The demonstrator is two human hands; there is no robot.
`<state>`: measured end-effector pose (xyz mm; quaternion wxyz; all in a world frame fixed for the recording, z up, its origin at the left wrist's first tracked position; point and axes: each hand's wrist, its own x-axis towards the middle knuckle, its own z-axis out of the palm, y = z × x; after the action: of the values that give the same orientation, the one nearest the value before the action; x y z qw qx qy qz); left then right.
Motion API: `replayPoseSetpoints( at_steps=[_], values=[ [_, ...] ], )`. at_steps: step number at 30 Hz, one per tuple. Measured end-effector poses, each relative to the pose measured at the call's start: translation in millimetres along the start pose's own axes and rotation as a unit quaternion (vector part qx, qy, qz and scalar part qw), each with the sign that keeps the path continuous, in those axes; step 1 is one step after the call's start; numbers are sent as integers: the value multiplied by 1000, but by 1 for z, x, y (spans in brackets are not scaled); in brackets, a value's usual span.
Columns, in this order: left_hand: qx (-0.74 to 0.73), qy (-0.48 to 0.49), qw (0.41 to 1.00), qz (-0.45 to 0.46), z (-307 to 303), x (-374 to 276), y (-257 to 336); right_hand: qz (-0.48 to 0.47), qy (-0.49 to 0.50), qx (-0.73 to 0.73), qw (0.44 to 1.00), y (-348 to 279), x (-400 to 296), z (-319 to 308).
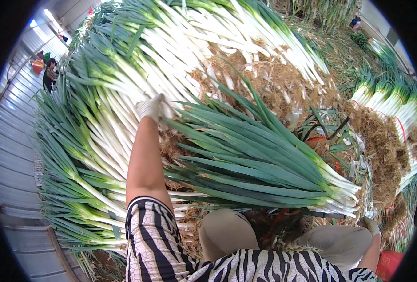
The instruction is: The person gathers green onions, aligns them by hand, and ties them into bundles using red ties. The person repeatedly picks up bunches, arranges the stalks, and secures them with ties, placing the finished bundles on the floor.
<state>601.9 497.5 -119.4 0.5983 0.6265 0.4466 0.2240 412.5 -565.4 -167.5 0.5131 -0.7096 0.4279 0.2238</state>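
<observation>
My left hand [151, 107], in a pale glove, reaches into the large pile of long green onions [115, 116] and lies on their white stalks near the roots. Whether its fingers are closed around a stalk cannot be made out. In front of me a loose bunch of green onions [265, 158] lies across, leaves to the left and white ends to the right, above my knees. My right hand [370, 225], also gloved, is at the lower right beside my knee, just past those white ends; its fingers are partly hidden. A dark bar [323, 214] shows under the bunch.
Bundles of green onions tied with red bands [388, 97] stand at the right, with matted brown roots [381, 158] towards me. A black curved handle or strap [326, 130] sticks up behind the bunch. A red object [389, 264] is at lower right. Another person [49, 75] is at far left.
</observation>
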Motion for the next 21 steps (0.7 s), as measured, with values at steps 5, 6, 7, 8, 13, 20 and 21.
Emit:
replayPoseSetpoints(
  at_steps=[5,6,7,8,13,20,21],
  values=[
    [-53,-143,988,-9,-64,-7,-17,-11,6,23,1000,-4,-8,6],
    [-222,-268,937,8,-83,-14,-14,-14,17,32,999,-3,-4,7],
    [-12,-197,980,31,-106,-22,-8,-27,9,26,999,-2,1,6],
    [-49,-179,983,2,-130,-35,-2,-29,5,18,999,1,7,5],
    [-208,-210,949,-112,-253,-99,55,-89,-29,-42,995,3,23,0],
    [-373,-203,903,-71,-199,-280,-14,-534,43,-229,813,-106,-121,196],
    [-406,-248,878,-50,-176,-306,-21,-557,-35,-168,812,-115,-155,257]
  ],
)
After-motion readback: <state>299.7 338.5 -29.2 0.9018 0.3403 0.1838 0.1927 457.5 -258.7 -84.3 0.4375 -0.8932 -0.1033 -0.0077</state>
